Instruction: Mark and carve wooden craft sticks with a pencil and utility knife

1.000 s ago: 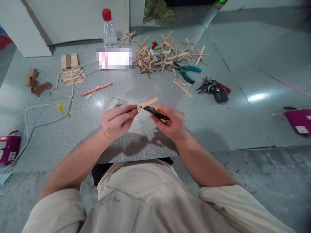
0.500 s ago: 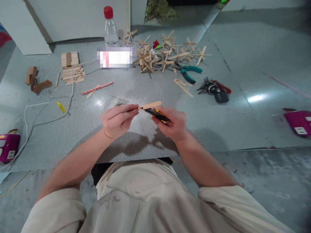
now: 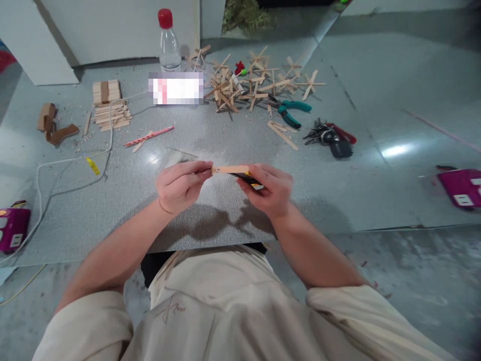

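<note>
Between the fingertips of my left hand [image 3: 184,184] is one end of a wooden craft stick [image 3: 232,170]. My right hand [image 3: 266,190] is closed around a black and yellow utility knife [image 3: 250,178], which lies under and behind the stick. The right fingertips meet the stick's far end. Its blade is mostly hidden by the stick. A small dark mark or notch shows on the stick close to my left fingers. Both hands are held above the table, in front of my body.
Crossed craft sticks [image 3: 255,82] lie in a heap behind the hands, near teal pliers [image 3: 289,110] and keys [image 3: 325,138]. To the left are bundled sticks [image 3: 107,93], a striped pencil [image 3: 150,136] and a white cable [image 3: 75,159]. A red-capped bottle [image 3: 170,47] stands behind.
The stick's right end has dropped and now reaches my right fingers, covering more of the knife. My right hand has shifted slightly right.
</note>
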{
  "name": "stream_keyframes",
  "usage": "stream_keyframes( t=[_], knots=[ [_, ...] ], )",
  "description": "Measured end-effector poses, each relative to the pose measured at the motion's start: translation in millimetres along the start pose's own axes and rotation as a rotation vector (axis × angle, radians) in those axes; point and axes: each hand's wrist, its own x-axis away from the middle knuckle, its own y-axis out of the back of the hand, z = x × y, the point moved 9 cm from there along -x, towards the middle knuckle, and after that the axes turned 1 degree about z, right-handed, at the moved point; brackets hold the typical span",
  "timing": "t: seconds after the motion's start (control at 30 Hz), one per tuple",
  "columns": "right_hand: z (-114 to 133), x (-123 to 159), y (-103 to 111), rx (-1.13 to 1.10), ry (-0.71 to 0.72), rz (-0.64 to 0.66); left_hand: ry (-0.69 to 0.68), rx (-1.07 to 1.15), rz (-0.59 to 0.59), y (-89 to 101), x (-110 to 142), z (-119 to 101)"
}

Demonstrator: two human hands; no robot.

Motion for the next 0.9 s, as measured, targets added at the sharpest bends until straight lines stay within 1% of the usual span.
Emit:
stream_keyframes(
  t=[0.1, 0.27, 0.53, 0.73, 0.9],
  knots=[
    [-1, 2, -2, 0.055, -0.007, 0.02, -0.004, 0.015, 0.013, -0.8, 1, -1],
    [1, 6, 0, 0.12, 0.012, -0.021, 0.0, 0.009, 0.002, -0.5, 3, -1],
    [-1, -1, -4, -0.017, -0.02, 0.074, -0.056, 0.024, 0.003, -2.5, 1, -1],
    [-3, -3, -6, -0.162, -0.033, 0.085, -0.051, 0.01, 0.021, -2.4, 1, 0],
    [-10, -1, -9, -0.181, -0.078, 0.14, -0.069, 0.035, 0.035, -2.6, -1, -2]
  ],
)
